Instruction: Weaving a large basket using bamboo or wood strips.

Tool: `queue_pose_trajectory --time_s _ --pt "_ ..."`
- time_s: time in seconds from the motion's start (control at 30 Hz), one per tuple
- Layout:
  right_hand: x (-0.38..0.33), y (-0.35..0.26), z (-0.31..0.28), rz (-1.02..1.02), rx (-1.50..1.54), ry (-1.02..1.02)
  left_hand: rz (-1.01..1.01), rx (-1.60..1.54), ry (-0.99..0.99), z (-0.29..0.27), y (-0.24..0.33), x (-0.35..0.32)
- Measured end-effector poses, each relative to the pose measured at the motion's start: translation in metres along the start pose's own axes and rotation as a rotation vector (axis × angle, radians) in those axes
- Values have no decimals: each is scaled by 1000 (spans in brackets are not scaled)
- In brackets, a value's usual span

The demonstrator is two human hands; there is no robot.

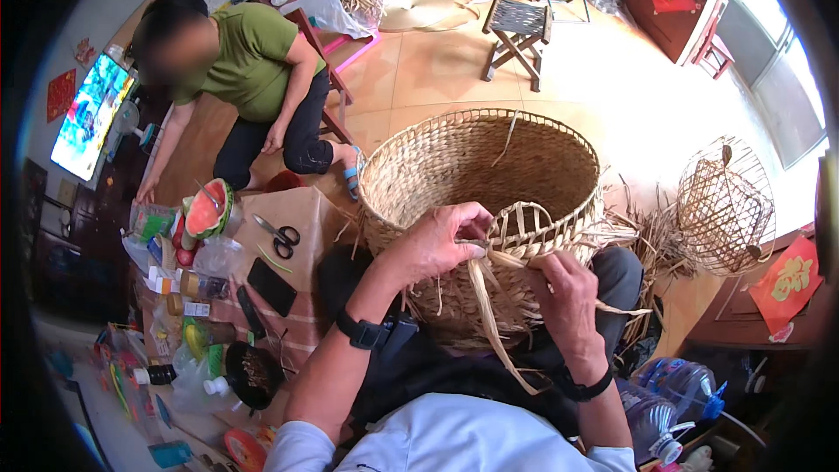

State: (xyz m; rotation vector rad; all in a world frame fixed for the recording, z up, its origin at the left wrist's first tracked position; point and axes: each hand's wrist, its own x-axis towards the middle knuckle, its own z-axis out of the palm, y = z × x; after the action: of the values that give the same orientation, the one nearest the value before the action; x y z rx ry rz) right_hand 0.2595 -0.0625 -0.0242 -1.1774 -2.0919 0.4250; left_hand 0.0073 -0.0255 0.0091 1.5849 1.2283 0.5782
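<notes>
A large round woven straw basket (398, 188) stands between my knees, its wide mouth facing up and its rim unfinished on the near side, where loops stick up. At that near rim, my left hand (437, 240) is closed, thumb and fingers pinching a pale flat straw strand (483, 297) against the edge. My right hand (564, 293) is closed on the strand just to the right, along the outside of the rim. Long loose ends of the strand hang down the basket's front. Some of my fingertips are hidden by the straw.
On my left, a covered table (297, 288) bears black scissors (284, 242), a black phone (272, 287), a cut watermelon (208, 210) and bottles. Beyond it sits a person in a green shirt (253, 61). Loose straw (655, 240), a wire-like basket (725, 205) and water jugs (651, 419) lie right.
</notes>
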Motion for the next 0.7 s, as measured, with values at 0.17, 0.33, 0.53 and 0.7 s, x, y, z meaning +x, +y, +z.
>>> queue_pose_trajectory --time_s 0.17,0.33,0.53,0.7 --pt "5 -35 -12 41 -36 -12 29 -176 -194 -14 -17 14" --pt "10 -64 15 104 -98 -131 7 -226 -222 -19 -11 17" --pt "13 -63 23 149 -155 -199 34 -241 -218 -17 -16 19" --pt "14 -61 22 244 50 -282 60 -262 -206 -17 -21 18"
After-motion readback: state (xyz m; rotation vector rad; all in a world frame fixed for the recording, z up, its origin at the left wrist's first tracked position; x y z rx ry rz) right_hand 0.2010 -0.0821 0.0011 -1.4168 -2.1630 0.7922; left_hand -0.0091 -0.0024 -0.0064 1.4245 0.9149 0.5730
